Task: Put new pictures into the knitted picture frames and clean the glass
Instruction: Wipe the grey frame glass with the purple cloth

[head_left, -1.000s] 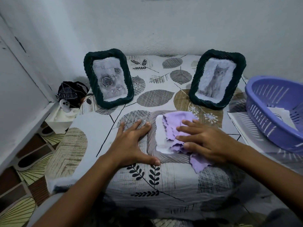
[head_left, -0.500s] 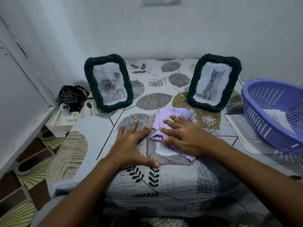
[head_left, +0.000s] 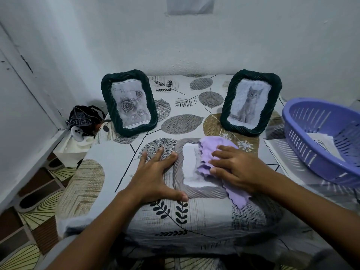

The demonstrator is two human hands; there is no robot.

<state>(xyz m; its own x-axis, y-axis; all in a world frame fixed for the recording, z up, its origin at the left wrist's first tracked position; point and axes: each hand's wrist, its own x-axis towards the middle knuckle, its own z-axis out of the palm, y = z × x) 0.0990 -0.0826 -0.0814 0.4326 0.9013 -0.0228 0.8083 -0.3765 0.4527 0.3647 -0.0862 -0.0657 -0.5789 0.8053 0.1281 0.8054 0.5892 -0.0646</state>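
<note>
Table [head_left: 109,172]: draped in a leaf-print cloth and pushed into the wall corner, it carries everything here.
Basket [head_left: 303,152]: lilac plastic, hanging off the right edge with papers inside and under it (spare prints, probably), kept within reach.
Dark frames: the rose frame [head_left: 105,98] stands at the back-left and the cat frame [head_left: 226,110] at the back-right, both upright and well apart from the work, likely finished and parked.
Grey frame [head_left: 192,191]: the knitted one lies flat near the front edge, glass up, between the two hands, so it can take pressure.
Left hand [head_left: 153,176]: flat on the cloth, fingers spread wide, forefinger and thumb against the frame's left side and near corner, apparently bracing it so it won't skid.
Right hand [head_left: 235,166]: fingers straight, pressing down on the rag over the glass's right half.
Rag [head_left: 211,148]: lilac, bunched under those fingers, its tail trailing off the frame's near-right corner; the glass wipe is under way.
</note>
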